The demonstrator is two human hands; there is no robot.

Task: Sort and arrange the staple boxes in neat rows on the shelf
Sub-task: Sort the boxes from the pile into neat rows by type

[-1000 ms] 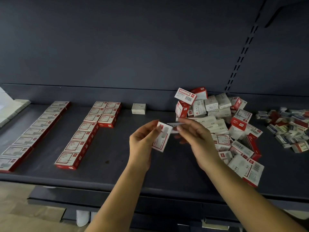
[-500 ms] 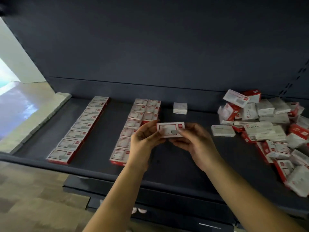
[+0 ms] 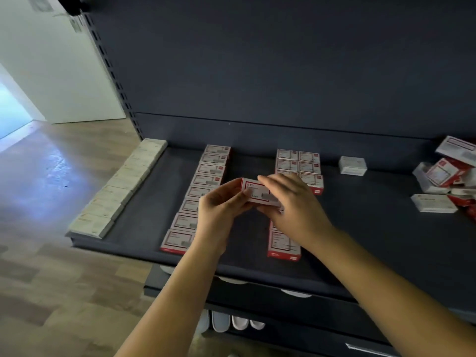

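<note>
I hold one red and white staple box above the dark shelf. My left hand grips its left end. My right hand lies over its right end, fingers along the top. Below the hands run two rows of red and white boxes: a left row and a middle row, partly hidden by my hands. At the middle row's back, a second column of three boxes stands beside it. A row of plain white boxes lines the shelf's left edge.
A single white box stands near the back wall. A loose heap of mixed boxes lies at the right edge of view, with one white box lying apart. Wooden floor and a white wall are to the left. White shoes show under the shelf.
The view has swung left, so the heap slid to the right edge. The box has turned flat and moved left, over the rows, still between both hands.
</note>
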